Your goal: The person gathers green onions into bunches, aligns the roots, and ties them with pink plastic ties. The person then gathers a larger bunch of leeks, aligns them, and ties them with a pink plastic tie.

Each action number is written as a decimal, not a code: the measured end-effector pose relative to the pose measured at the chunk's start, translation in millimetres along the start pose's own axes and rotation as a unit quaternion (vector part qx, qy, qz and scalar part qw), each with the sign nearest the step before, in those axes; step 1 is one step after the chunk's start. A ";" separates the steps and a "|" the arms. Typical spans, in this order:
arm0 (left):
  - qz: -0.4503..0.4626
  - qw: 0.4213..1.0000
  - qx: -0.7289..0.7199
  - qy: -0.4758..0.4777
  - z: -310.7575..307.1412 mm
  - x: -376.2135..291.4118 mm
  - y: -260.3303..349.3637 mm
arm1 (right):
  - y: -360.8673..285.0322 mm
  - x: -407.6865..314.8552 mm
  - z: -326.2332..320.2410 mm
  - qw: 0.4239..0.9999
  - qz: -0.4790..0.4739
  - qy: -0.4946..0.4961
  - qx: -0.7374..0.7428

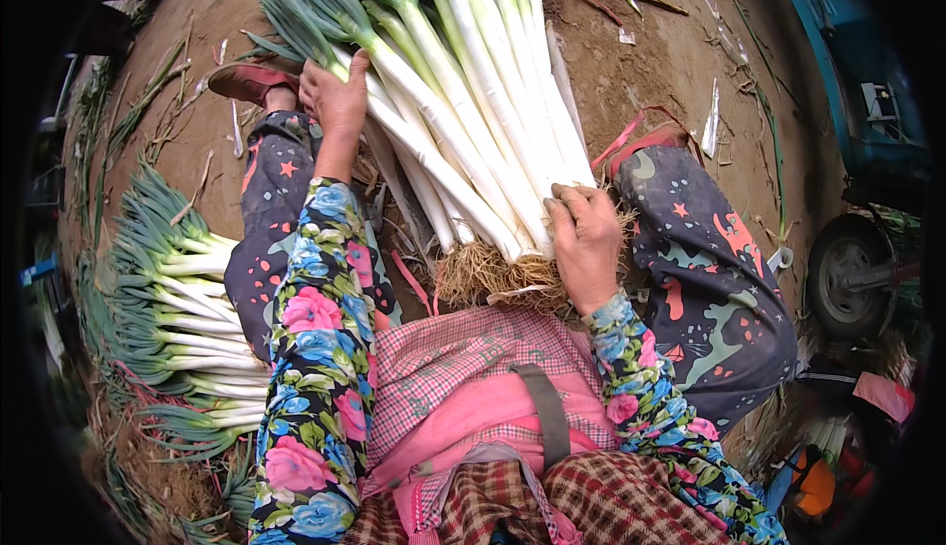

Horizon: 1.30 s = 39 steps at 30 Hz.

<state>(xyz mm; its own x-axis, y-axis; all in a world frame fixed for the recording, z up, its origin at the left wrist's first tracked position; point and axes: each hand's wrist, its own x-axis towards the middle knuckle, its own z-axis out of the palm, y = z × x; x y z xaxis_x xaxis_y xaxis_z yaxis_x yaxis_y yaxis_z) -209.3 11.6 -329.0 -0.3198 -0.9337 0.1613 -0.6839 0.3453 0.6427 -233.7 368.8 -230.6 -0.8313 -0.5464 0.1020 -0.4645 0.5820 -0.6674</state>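
A thick pile of large green onions (458,116) lies between my legs, its green leaves pointing away from me and its root ends (502,275) towards my apron. My left hand (334,94) rests against the pile's left edge, where white stalk turns green, thumb raised and fingers partly hidden behind the stalks. My right hand (587,238) presses its bent fingers against the white stalks at the lower right, just above the roots. Whether either hand grips a stalk firmly cannot be told. Red-pink ribbon (410,279) shows beside the roots.
More green onions (199,323) lie in a row on the soil at the left, beside my leg. Loose leaves and peelings (711,120) are scattered about. A blue vehicle frame (828,79) and a wheel (850,277) stand at the right. Part of a person (813,482) shows at the lower right.
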 end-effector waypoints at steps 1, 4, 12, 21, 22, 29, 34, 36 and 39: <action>-0.067 0.997 -0.006 -0.030 3.0 4.6 -10.7 | -1.9 -2.2 0.7 0.999 -0.031 0.004 -0.024; -0.146 0.921 -0.323 -0.161 11.3 24.8 -21.6 | -6.6 -9.6 6.7 0.991 -0.114 -0.028 -0.068; 0.096 0.988 -0.119 -0.027 40.9 28.1 31.6 | -27.4 -25.5 29.2 0.993 -0.071 -0.035 -0.089; 0.084 0.984 -0.134 -0.087 38.3 35.2 5.0 | -20.6 -7.4 13.5 0.990 -0.086 -0.063 -0.097; 0.082 0.984 -0.135 -0.088 40.2 34.3 4.4 | -21.3 -8.0 13.9 0.986 -0.089 -0.062 -0.130; 0.128 0.986 -0.075 -0.078 14.2 25.9 17.3 | -28.8 -12.9 46.3 0.967 -0.161 -0.087 -0.179; 0.127 0.963 -0.125 -0.200 -64.9 -84.6 -8.5 | -19.8 -14.6 50.2 0.970 -0.170 -0.073 -0.158; 0.101 0.932 0.057 -0.343 -91.6 -146.1 -22.0 | -17.6 -15.2 47.8 0.970 -0.177 -0.063 -0.152; 0.051 0.808 0.152 -0.567 -110.1 -214.5 -26.5 | -16.4 -15.9 46.5 0.969 -0.185 -0.076 -0.147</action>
<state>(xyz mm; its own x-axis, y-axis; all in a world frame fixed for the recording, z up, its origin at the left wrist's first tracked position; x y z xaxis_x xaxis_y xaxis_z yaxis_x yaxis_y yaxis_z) -50.4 192.3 -298.2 -0.6618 -0.2709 -0.6991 -0.6903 0.5838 0.4273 -198.6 340.0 -255.5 -0.5470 -0.8196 0.1705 -0.8078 0.4634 -0.3643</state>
